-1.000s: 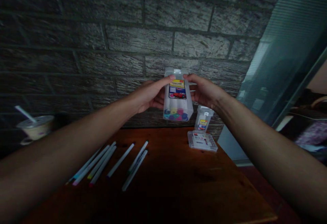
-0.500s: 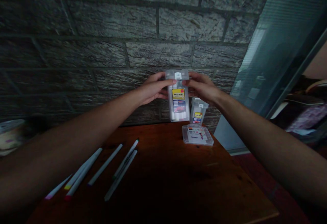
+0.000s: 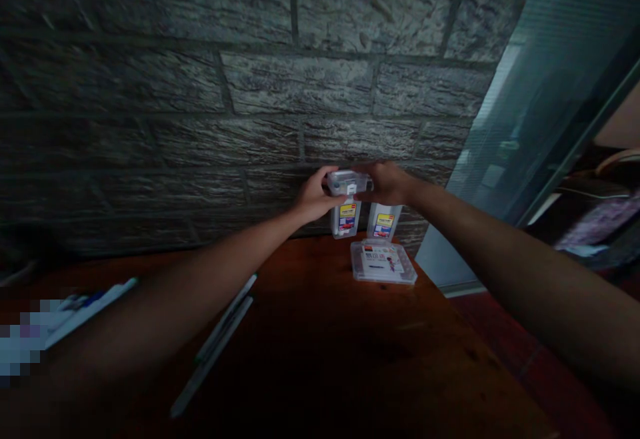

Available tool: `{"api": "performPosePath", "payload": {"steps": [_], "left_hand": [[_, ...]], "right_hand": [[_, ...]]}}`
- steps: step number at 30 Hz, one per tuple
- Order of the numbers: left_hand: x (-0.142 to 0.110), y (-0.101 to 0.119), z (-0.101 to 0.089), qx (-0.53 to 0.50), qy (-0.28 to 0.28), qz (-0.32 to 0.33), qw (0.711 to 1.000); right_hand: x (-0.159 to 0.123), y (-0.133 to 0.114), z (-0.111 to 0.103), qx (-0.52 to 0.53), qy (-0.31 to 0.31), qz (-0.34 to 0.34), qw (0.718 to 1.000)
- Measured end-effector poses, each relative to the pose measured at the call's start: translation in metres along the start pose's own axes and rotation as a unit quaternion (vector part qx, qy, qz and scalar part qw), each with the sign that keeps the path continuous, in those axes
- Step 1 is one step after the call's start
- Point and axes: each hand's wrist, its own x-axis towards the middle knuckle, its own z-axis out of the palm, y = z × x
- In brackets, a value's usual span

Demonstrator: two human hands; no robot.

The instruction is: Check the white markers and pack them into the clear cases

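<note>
Both my hands grip a clear plastic marker case (image 3: pixel 346 217) with a yellow and blue label, upright near the wall at the table's back. My left hand (image 3: pixel 317 197) is closed round its left side, with the thumb across the front below the latch. My right hand (image 3: pixel 389 183) closes on the upper right of the same case; some of its fingers are hidden. A second, similar marker case (image 3: pixel 384 223) stands just to the right, partly behind my right hand. In front lies a flat clear plastic case (image 3: pixel 383 262) with a printed insert.
The wooden table (image 3: pixel 310 332) holds several markers (image 3: pixel 227 325) at the left, some behind my left forearm. A stone block wall (image 3: pixel 300 85) rises behind. At the right stand a glass panel (image 3: pixel 510 105) and a red floor (image 3: pixel 505 325) beyond the table edge.
The held marker case has gone down and away from me, toward the wall and beside the second case. Both hands moved with it, and my view shifted slightly.
</note>
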Motion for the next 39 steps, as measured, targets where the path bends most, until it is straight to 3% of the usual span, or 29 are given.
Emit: {"api": "performPosePath", "payload": {"steps": [6,13,27,32,39], "left_hand": [[-0.004,-0.032,0.021,-0.006,-0.003,-0.007,1.000],[-0.005,-0.034,0.030,-0.016,-0.023,-0.025,0.999],[-0.008,-0.023,0.022,-0.028,-0.061,-0.031,0.997],[-0.006,-0.029,0.018,-0.018,-0.058,-0.033,0.998],[-0.008,-0.032,0.015,-0.009,-0.051,-0.054,0.997]], "right_hand": [[0.005,0.005,0.018,-0.073,-0.048,0.011,0.996],[0.001,0.010,0.024,-0.096,-0.071,0.015,0.993],[-0.007,0.021,0.026,-0.043,-0.035,0.001,0.998],[-0.010,0.038,0.023,0.009,-0.022,0.015,1.000],[-0.015,0.061,0.023,0.033,-0.053,0.057,0.996]]}}
